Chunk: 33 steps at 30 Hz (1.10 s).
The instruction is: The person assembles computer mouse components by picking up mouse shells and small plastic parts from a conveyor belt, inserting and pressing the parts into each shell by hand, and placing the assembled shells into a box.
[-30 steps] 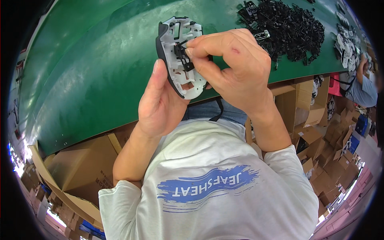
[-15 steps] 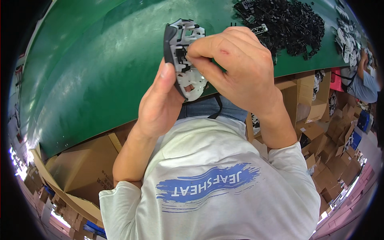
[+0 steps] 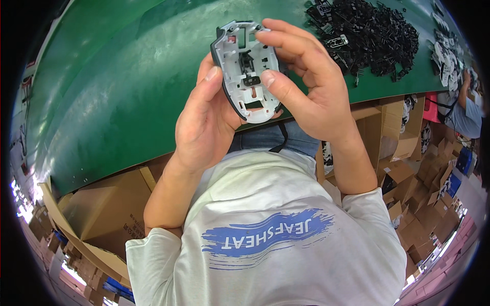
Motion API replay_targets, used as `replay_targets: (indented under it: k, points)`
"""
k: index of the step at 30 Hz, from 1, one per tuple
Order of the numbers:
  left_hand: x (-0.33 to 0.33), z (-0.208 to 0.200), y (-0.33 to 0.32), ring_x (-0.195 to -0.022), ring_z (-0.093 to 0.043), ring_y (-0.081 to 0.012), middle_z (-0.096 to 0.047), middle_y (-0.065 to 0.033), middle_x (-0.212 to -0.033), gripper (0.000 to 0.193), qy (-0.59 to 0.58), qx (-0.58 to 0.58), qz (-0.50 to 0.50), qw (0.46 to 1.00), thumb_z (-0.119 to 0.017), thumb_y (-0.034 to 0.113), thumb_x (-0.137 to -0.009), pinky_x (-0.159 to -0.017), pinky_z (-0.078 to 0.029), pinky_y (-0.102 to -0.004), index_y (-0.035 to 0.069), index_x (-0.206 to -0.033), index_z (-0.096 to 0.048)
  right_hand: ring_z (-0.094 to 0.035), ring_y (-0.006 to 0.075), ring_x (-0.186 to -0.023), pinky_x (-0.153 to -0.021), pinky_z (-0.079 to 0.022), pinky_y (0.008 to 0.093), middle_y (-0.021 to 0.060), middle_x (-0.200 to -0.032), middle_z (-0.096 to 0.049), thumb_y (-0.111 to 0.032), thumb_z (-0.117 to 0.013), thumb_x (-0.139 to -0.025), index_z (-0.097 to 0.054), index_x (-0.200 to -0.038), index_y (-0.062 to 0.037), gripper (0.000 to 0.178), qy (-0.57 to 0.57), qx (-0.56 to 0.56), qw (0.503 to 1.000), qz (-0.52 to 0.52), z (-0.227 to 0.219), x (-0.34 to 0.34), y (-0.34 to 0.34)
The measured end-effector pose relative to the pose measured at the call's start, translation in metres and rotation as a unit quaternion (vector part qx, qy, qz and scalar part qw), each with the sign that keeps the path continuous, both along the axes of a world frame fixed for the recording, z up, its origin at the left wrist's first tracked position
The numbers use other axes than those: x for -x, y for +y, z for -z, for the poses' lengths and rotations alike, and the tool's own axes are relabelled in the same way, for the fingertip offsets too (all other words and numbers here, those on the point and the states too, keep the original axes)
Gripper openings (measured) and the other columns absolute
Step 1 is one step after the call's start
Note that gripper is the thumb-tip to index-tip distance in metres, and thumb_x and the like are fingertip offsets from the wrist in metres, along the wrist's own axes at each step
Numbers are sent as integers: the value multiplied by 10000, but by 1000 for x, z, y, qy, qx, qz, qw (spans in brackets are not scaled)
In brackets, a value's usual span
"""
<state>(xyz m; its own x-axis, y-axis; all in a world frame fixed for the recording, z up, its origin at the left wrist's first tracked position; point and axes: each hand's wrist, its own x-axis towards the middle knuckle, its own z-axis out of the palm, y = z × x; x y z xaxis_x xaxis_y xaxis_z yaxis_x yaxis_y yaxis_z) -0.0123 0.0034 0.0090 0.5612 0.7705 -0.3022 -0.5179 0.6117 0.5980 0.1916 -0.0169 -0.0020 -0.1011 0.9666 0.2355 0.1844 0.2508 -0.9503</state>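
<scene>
I'm holding a white, dark-edged shell [image 3: 240,87] up in front of the counter [image 3: 127,92], its hollow side facing me, a black part [image 3: 247,64] sitting inside. My left hand [image 3: 204,120] is gripping it firmly, thumb lying along the left rim, fingers reaching behind. My right hand [image 3: 306,84] is spreading half open, thumb tip touching inside, forefinger reaching the upper rim; I can't tell whether it's gripping. The counter's near edge is running just below the shell, green surface stretching left, a black-parts pile [image 3: 372,41] bounding the right.
</scene>
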Motion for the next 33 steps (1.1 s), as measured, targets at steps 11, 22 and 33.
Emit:
replay_targets:
  k: [11, 22, 33]
  points:
    - [-6, 23, -4, -1237, -620, -185, -610, -135, -1386, 573, 212, -176, -76, 958, -472, -52, -974, -1066, -510, -340, -31, -1541, -398, -617, 267, -1323, -1077, -546, 392, 186, -1608, -436, 75, -667, -882, -371, -1599, 21, 778, -49, 17, 998, 46, 10, 32, -5]
    - [-7, 29, -5, -1016, -708, -223, -719, -164, -1163, 480, 361, -290, -110, 880, -515, -2, -947, -911, -568, -366, -41, -1424, -485, -628, 228, -1268, -1053, -536, 369, 190, -1566, -478, 54, -666, -878, -288, -1651, 22, 861, -67, 41, 992, 97, 19, 49, -12]
    - [-8, 50, -13, -950, -720, -331, -717, -213, -1093, 437, 384, -385, -156, 825, -529, -5, -965, -854, -572, -422, -50, -1397, -482, -651, 373, -1242, -1050, -511, 383, 272, -1461, -548, -21, -661, -930, -360, -1596, 51, 734, -122, 45, 986, 103, 13, 51, -12]
